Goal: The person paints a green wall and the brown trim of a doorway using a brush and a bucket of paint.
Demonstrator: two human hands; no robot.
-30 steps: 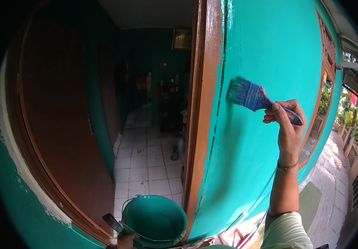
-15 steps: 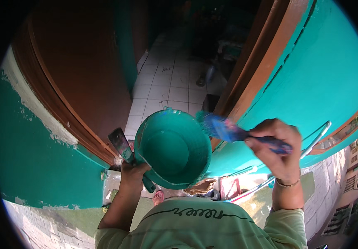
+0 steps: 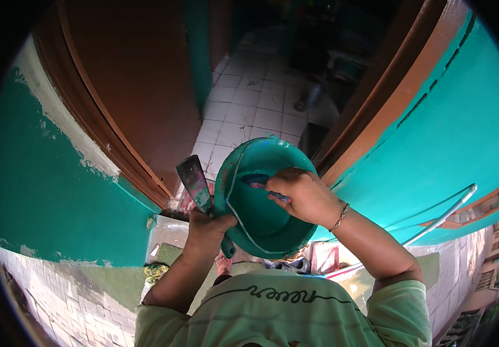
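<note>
A bucket (image 3: 287,152) coated in teal paint is held tilted in front of my chest, its open mouth toward me. My left hand (image 3: 207,232) grips its left side, thumb over the rim, and also clasps a putty knife (image 3: 194,180). The knife's stained blade points up and away from me; its green handle end shows below the hand. Inside the bucket, my right hand (image 3: 307,195) is closed around a paintbrush (image 3: 255,180). Its bristles are low in the bucket and mostly hidden.
A doorway with brown door (image 3: 134,104) and frame (image 3: 376,115) lies ahead, with a white tiled floor (image 3: 241,115) beyond. Teal walls flank it; the left one (image 3: 58,202) has a bare plaster strip. A pale pole (image 3: 443,217) leans at right. Shoes (image 3: 298,265) lie below the bucket.
My right hand has moved left and down, bringing the paintbrush from beside the frame into the bucket. My left hand, bucket and putty knife now appear slightly farther right.
</note>
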